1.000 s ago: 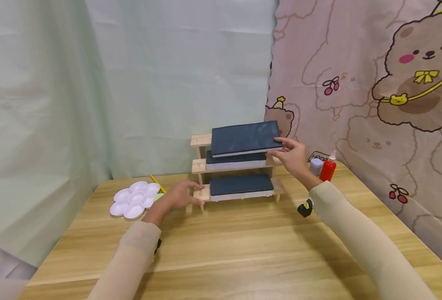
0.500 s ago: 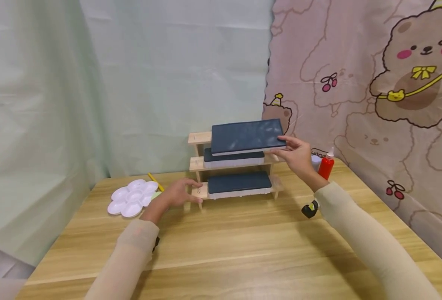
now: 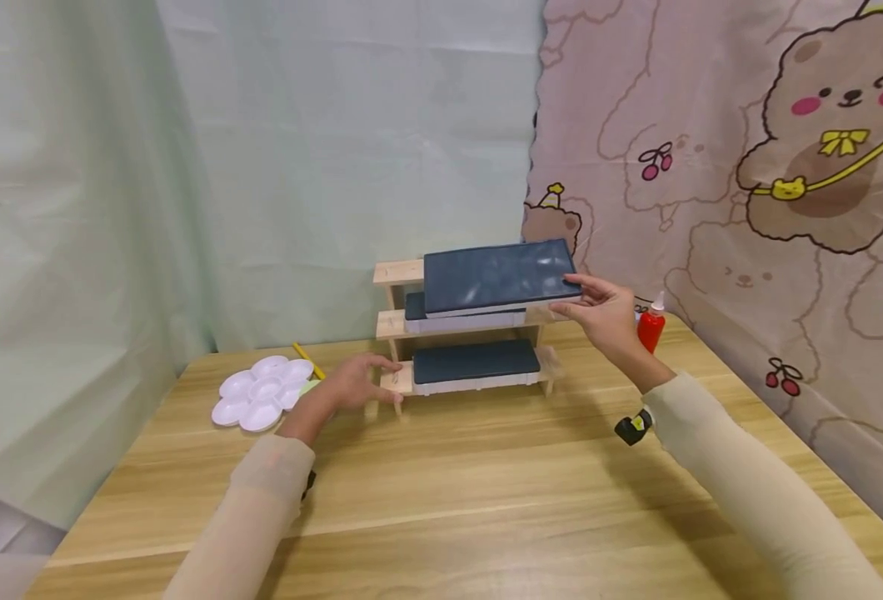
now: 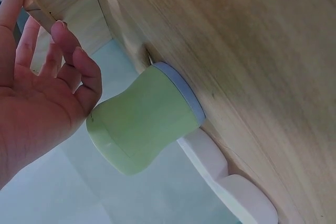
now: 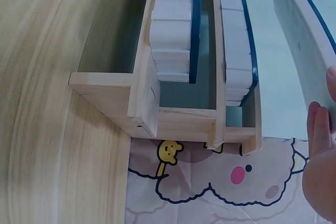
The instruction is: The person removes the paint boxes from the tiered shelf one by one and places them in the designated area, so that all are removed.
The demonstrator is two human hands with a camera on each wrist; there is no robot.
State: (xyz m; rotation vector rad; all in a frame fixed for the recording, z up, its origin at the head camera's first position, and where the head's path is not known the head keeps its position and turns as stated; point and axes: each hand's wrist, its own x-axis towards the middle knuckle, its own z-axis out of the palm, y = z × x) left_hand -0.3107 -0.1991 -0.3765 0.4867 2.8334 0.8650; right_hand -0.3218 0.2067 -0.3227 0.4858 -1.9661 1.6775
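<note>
In the head view, my right hand pinches the right end of a flat white box with a dark blue lid. This box is tilted and raised off the three-tier wooden stand, in front of its top tier. Two similar boxes sit on the stand, one on the middle tier partly hidden, one on the lowest tier. My left hand holds the left end of the lowest board between thumb and fingers. The left wrist view shows those fingers around the wooden edge.
Left of the stand lie a white flower-shaped palette and a yellow stick. A green cup stands beside my left hand. At the back right is a red squeeze bottle. Curtains hang behind the table.
My right hand has moved to the right with the raised box, which now appears larger and further off the stand. My left hand stays at the lowest board.
</note>
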